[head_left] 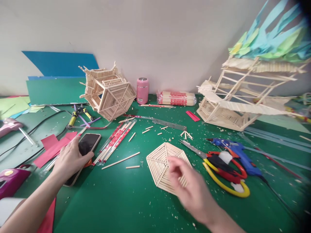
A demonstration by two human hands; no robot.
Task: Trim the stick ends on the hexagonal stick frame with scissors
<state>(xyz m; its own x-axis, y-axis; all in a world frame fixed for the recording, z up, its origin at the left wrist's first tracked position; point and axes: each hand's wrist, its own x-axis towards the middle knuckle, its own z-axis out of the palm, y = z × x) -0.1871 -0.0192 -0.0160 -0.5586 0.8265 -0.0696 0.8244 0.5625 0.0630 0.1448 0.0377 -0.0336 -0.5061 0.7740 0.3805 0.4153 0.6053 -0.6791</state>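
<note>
My left hand (72, 158) rests over a dark phone (89, 144) at the left, its fingers spread; a bit of orange shows beside the thumb. A flat hexagonal panel of wooden sticks (157, 165) lies on the green table, partly covered by my right hand (186, 181). The fingers of my right hand are curled and blurred, and whether they hold anything is unclear. Between the hands are a long loose stick (120, 160) and a short one (132, 167). Wrapped sticks (116, 140) lie just right of the phone.
Scissors (225, 184) and a blue glue gun (239, 152) lie at right. Behind stand a stick lantern-like frame (114, 97), a pink bottle (142, 91), a stick bundle (177, 98) and a larger stick structure (233, 106). Pliers (73, 118) and red paper (54, 147) are left.
</note>
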